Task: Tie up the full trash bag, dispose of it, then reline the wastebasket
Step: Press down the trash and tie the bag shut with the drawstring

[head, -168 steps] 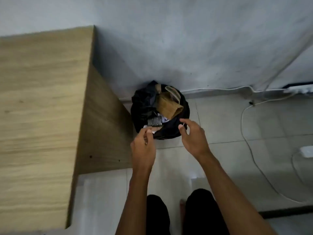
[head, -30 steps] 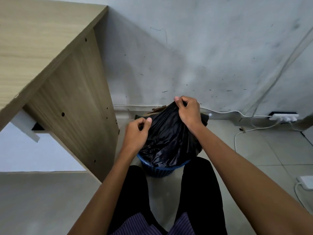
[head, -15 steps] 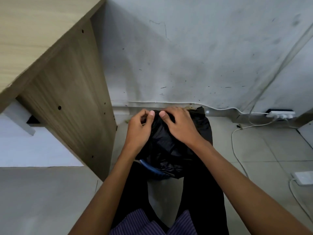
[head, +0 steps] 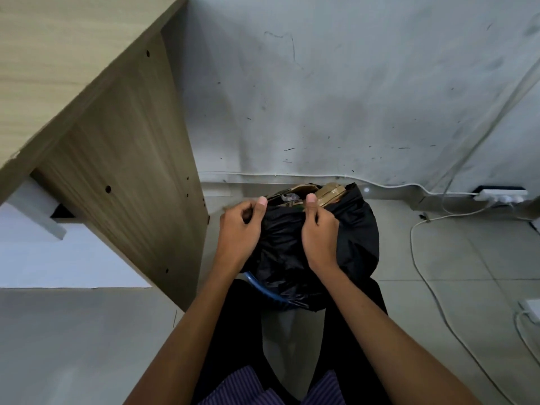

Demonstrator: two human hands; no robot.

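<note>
A full black trash bag (head: 358,241) sits in a blue wastebasket (head: 264,291), of which only a strip of rim shows at the lower left. The basket stands on the floor against the wall, between my knees. My left hand (head: 238,229) and my right hand (head: 318,229) each pinch the near edge of the bag's mouth, thumbs up, a short gap between them. Brown cardboard (head: 327,191) and other scraps poke out of the open mouth behind my thumbs.
A wooden desk side panel (head: 128,171) stands close on the left. A white cable (head: 420,258) trails over the tiled floor on the right from a power strip (head: 501,195) by the wall. A white adapter (head: 530,309) lies at the far right.
My hands have drawn apart and pulled the bag's near edge toward me. The mouth, covered half a second ago, now gapes and shows the cardboard inside.
</note>
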